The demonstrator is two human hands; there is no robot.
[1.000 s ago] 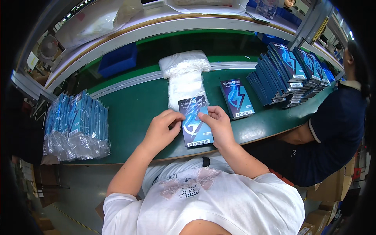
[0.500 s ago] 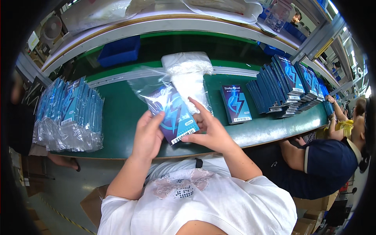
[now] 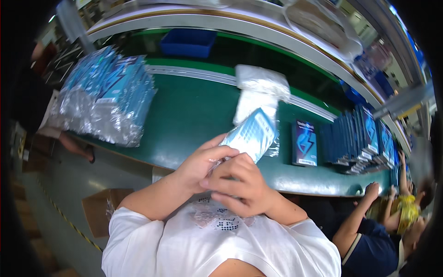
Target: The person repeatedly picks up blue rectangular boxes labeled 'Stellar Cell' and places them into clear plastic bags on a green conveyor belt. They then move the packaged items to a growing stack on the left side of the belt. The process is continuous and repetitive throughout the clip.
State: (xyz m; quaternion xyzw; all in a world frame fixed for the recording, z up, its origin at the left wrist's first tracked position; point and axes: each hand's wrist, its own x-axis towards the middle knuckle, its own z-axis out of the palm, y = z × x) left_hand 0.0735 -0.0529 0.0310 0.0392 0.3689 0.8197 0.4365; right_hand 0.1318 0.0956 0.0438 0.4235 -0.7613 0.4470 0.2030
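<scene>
A flat blue box in a clear plastic bag (image 3: 251, 136) is tilted in front of me over the table's near side, its face glaring with light. My left hand (image 3: 200, 162) grips its near left end, thumb along the top. My right hand (image 3: 242, 184) is bent round the near end beside the left thumb, fingers curled at the bag; the bag's end is mostly hidden by the fingers. Just beyond the box lies a stack of clear plastic bags (image 3: 258, 99). To the right a single blue box (image 3: 304, 144) lies on the green table (image 3: 189, 111).
Bagged boxes (image 3: 108, 99) stand in a crowded row at the left. Several unbagged boxes (image 3: 355, 136) are stacked at the right. A blue bin (image 3: 188, 43) sits at the back beneath a shelf (image 3: 207, 19). A co-worker (image 3: 369, 247) sits close on the right; a carton (image 3: 104, 207) is on the floor.
The bagged box has been turned end for end, so its bag's loose end now lies toward me. My right hand has moved to that near end. The view has swung left.
</scene>
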